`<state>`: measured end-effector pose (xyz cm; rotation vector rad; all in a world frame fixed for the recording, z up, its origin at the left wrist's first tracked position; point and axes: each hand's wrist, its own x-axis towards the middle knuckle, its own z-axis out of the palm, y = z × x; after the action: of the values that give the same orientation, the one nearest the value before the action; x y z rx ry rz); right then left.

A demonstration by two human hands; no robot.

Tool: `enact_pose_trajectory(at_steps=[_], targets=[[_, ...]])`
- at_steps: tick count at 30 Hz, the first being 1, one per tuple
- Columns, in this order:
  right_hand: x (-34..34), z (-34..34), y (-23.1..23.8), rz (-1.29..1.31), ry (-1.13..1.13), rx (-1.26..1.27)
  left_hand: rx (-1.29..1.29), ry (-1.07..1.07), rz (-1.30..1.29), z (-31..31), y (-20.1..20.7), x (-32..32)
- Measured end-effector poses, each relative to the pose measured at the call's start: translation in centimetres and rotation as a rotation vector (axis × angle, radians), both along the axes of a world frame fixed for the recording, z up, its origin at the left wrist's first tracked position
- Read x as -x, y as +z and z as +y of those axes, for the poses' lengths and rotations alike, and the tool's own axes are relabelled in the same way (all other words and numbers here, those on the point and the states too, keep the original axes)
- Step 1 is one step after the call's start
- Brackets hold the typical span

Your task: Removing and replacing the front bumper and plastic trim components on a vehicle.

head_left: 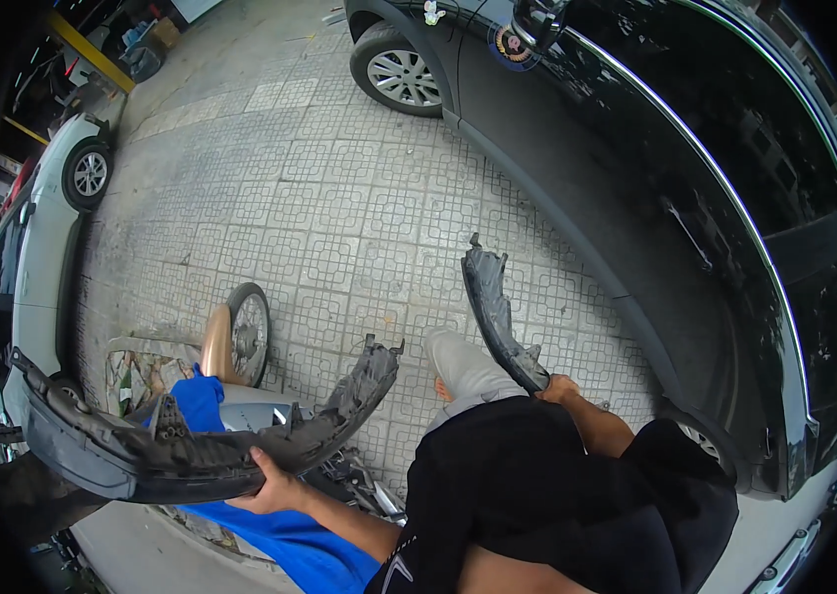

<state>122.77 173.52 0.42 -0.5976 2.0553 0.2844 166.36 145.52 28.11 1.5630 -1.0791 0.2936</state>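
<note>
My left hand [275, 487] is closed round the lower edge of a long, curved, dark grey plastic car trim piece [191, 457], with its ribbed inner side and clip tabs showing. This piece is held out to the left, above a parked motorbike. Low beside my leg, my right hand [563, 389] grips the near end of a second curved grey plastic trim piece [490, 297]. Its far end points ahead over the tiled floor, and the rest of its near end is hidden behind my hand and black top.
On the right stands a dark car [597, 198], its sill close to the second piece. The motorbike's front wheel [251, 337] and a blue cloth [285, 540] lie beneath the first piece. A white car [42, 247] is at the left. Patterned tiles [310, 208] cover the floor.
</note>
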Motion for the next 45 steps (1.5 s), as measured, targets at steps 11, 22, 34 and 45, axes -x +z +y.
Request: enact_pose_trajectory(at_steps=[11, 22, 34, 45], targets=[[5.7, -33.2, -8.7, -0.073, -0.03, -0.029, -0.057, -0.077, -0.06, -35.2, 4.0, 8.6], [10.2, -73.5, -2.8, 0.043, 0.168, 0.056, 0.085, 0.033, -0.031, -67.5, 2.6, 5.4], [7.0, -108.7, 2.7, -0.014, -0.054, 0.155, -0.085, 0.056, -0.088, -105.4, 1.5, 3.9], [13.8, -136.5, -3.6, 0.039, -0.156, 0.194, -0.247, -0.2, -0.016, -136.6, 0.5, 18.1]])
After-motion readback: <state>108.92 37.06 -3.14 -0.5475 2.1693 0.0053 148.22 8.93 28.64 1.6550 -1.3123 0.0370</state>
